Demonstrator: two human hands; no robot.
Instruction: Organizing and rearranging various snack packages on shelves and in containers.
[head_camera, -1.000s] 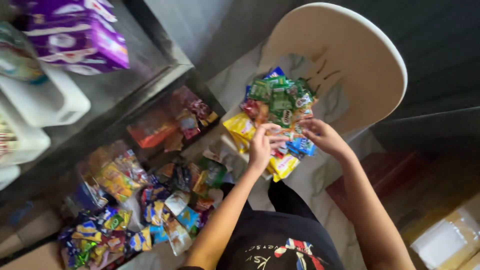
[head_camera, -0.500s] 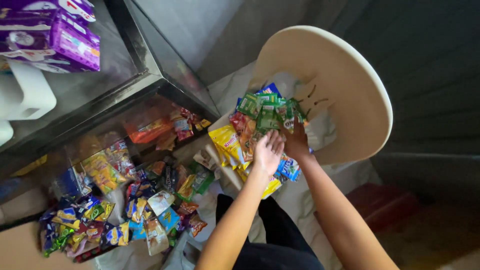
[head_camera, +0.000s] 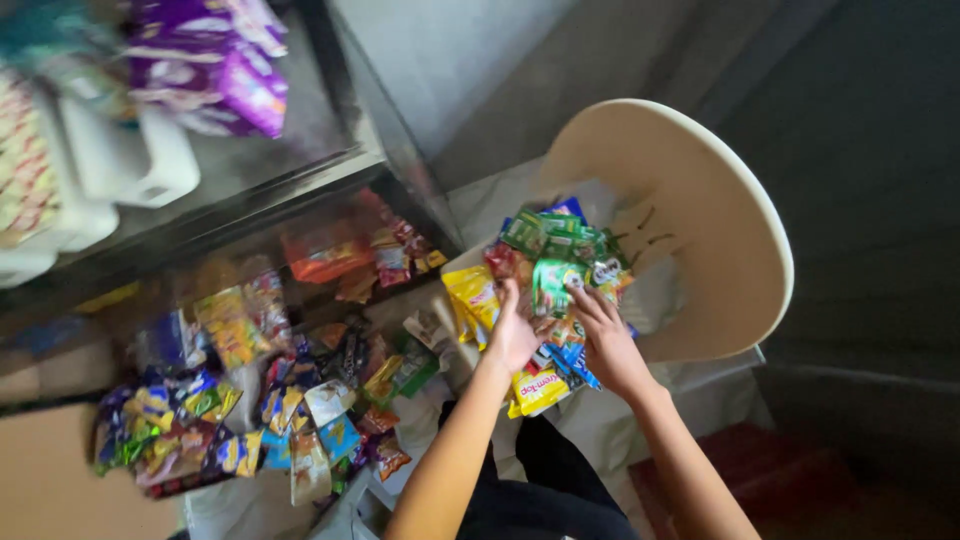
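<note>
- Far left, a shelf (head_camera: 250, 190) carries purple packs (head_camera: 215, 60) and two white jugs (head_camera: 130, 165); blur keeps me from counting the packs
- Below the shelf, a loose heap of snack packets (head_camera: 250, 400) spreads over the floor; too many and too overlapped to count
- The left hand (head_camera: 515, 335) lies flat with fingers spread on the yellow packets (head_camera: 472, 295) at the near edge of the pile; pressing rather than pinching, as far as I can tell
- The pile of sachets (head_camera: 550, 265), mostly green with some red, yellow and blue, sits on the seat of one cream plastic chair (head_camera: 700, 200); well over a dozen pieces, exact number unclear
- The right hand (head_camera: 605, 340) rests on the pile's right side, fingers curled over a green sachet (head_camera: 552, 280); whether it truly grips it is unclear
- Judged from this, the step in hand is sorting through the pile; the next move calls for pinching one sachet clear without dragging its neighbours off the seat
</note>
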